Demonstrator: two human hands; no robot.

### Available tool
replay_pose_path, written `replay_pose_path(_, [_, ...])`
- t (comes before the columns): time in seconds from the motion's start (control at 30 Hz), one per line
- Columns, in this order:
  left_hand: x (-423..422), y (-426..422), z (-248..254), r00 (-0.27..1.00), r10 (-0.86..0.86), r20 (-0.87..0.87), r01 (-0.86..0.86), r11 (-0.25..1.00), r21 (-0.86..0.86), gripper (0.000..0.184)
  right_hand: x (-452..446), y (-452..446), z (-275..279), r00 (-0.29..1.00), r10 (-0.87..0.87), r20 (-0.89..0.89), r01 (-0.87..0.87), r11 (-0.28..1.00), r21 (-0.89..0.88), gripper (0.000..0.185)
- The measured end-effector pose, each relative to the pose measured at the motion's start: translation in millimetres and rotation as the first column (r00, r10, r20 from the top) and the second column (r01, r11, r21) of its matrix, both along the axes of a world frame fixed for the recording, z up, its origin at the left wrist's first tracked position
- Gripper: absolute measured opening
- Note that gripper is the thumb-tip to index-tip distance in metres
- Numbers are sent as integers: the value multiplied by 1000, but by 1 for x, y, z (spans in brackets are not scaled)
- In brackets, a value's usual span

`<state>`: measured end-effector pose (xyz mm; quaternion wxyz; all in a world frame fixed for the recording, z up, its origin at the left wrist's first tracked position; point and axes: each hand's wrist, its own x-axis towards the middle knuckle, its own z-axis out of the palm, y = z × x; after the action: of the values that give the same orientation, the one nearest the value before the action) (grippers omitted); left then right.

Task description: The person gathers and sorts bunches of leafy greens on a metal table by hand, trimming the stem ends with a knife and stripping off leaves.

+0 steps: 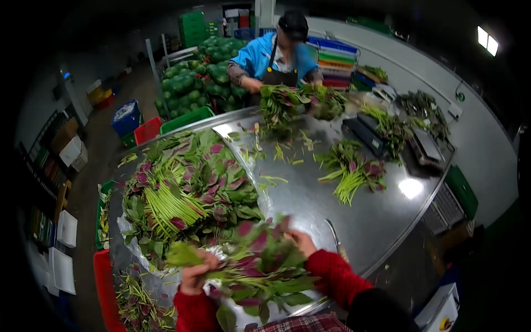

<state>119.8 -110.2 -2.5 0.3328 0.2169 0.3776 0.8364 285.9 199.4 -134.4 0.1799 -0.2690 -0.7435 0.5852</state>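
A bunch of leafy greens with purple-marked leaves [260,271] is held over the near edge of the metal table [298,213]. My left hand [197,272] is wrapped round its pale green stems, whose cut ends point left. At the leafy end, my right hand [301,242] is closed with its fingertips against the leaves. Behind my hands lies a large pile of the same greens [174,205] on clear plastic. A curved knife [334,235] with a light handle rests just right of my right hand.
Across the table a person in blue [265,58] holds greens [282,105]. A small bunch [354,171] lies right of centre, near a black scale [364,134]. Trimmings [138,301] lie near left, beside a red crate [106,290]. Green sacks [182,86] stand behind.
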Motion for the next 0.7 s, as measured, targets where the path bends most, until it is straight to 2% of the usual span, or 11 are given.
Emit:
replay_pose_path(0.03, [-3, 13, -21, 995, 0, 99, 17, 984, -175, 36, 12, -12, 7, 991, 39, 130, -51, 995, 85, 29])
replay_pose_path(0.1, [-33, -9, -78, 987, -22, -160, -70, 835, -545, 45, 41, -46, 10, 978, 23, 209, -58, 985, 162, 32])
replay_pose_path(0.17, [-35, -55, -36, 934, 102, -342, -305, 725, -618, 48, 74, -78, -12, 939, 100, 328, -151, 980, 133, 32])
replay_pose_path(0.23, [-59, -112, 0, 907, 0, -421, -340, 590, -732, 37, 95, -129, 10, 819, 350, 455, -408, 912, 32, 34])
replay_pose_path(0.3, [-77, -158, 24, 767, -161, -621, -546, 343, -764, 34, 94, -163, 2, 627, 738, 249, -689, 675, -264, 43])
replay_pose_path(0.33, [-72, -165, 45, 762, -168, -625, -557, 320, -766, 34, 86, -176, 5, 599, 788, 139, -739, 612, -282, 49])
replay_pose_path(0.4, [-58, -168, 88, 768, -234, -596, -540, 263, -799, 33, 52, -178, 18, 621, 728, 290, -761, 649, 0, 64])
replay_pose_path(0.43, [-48, -163, 100, 790, -234, -566, -481, 337, -810, 34, 34, -172, 31, 668, 670, 325, -731, 673, 115, 70])
replay_pose_path(0.5, [-21, -147, 123, 831, -304, -466, -310, 442, -842, 35, -3, -160, 81, 769, 635, 73, -619, 712, 331, 77])
replay_pose_path(0.63, [30, -108, 134, 914, -278, -294, 31, 773, -634, 42, -68, -160, 178, 550, 827, -121, -621, 501, 603, 106])
replay_pose_path(0.7, [22, -99, 83, 902, -401, -159, 321, 869, -376, 33, -79, -169, 189, 343, 938, -55, -825, 328, 461, 108])
